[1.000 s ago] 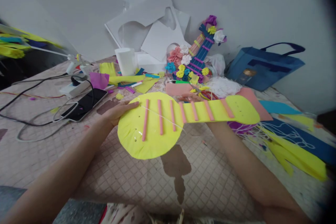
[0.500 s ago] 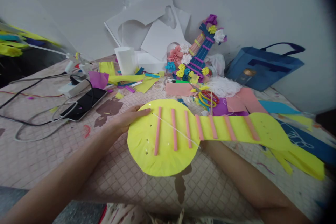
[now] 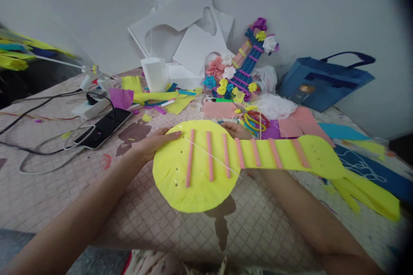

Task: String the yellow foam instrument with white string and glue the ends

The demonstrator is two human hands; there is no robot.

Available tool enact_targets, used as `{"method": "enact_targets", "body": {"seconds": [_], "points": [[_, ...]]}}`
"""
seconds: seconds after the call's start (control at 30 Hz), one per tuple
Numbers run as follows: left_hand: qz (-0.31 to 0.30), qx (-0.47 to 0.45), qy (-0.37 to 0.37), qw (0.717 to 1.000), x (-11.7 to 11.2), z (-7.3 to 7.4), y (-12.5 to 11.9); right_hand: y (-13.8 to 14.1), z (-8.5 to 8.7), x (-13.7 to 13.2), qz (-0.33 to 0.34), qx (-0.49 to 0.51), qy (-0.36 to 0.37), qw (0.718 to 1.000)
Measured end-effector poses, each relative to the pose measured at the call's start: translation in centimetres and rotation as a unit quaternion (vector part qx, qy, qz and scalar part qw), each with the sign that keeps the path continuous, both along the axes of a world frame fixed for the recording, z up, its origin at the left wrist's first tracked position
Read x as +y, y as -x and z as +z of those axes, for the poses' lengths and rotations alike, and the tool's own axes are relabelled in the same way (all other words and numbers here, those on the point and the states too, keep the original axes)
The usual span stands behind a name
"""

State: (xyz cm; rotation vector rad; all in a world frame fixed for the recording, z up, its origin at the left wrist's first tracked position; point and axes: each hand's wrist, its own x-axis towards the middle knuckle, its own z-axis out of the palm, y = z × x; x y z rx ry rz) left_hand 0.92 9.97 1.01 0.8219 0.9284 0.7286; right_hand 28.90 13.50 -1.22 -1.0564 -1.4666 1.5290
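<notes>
A yellow paper-covered guitar shape (image 3: 200, 195) is held above the table, its round body to the left and its neck to the right. Pink strips (image 3: 210, 157) cross its body and neck. One white string (image 3: 201, 148) slants over the body from a small hole near the left edge. My left hand (image 3: 156, 142) grips the upper left rim, thumb on top, its other fingers mostly underneath. My right forearm passes under the neck. Part of my right hand (image 3: 238, 129) shows past the far edge, where body meets neck; its fingertips are mostly hidden.
Behind are scissors (image 3: 253, 121), a tangle of white string (image 3: 274, 106) and a decorated blue guitar (image 3: 247, 68). A blue bag (image 3: 325, 84) stands at right. On the left lie a phone (image 3: 105, 126), cables and a power strip (image 3: 92, 107). A yellow crepe strip (image 3: 371, 195) lies at right.
The yellow guitar has shifted slightly left and toward the top of the view. Part of my right hand has come out past its far edge. My left hand keeps its grip.
</notes>
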Motion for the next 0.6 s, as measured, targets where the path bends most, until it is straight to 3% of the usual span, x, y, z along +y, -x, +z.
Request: {"method": "enact_targets", "body": {"seconds": [0.17,0.37,0.6], "points": [[0.033,0.023,0.001,0.999,0.5,0.6,1.1,-4.9,3.6,1.6,-0.148,0.04,-0.05,0.987],[0.103,0.053,0.042,0.992,-0.7,0.9,3.5,-9.5,6.1,1.7,-0.26,0.043,-0.071,0.962],[0.17,0.119,0.058,0.976,-2.5,-0.4,7.6,-11.2,6.9,2.0,-0.299,0.074,-0.099,0.946]]}}
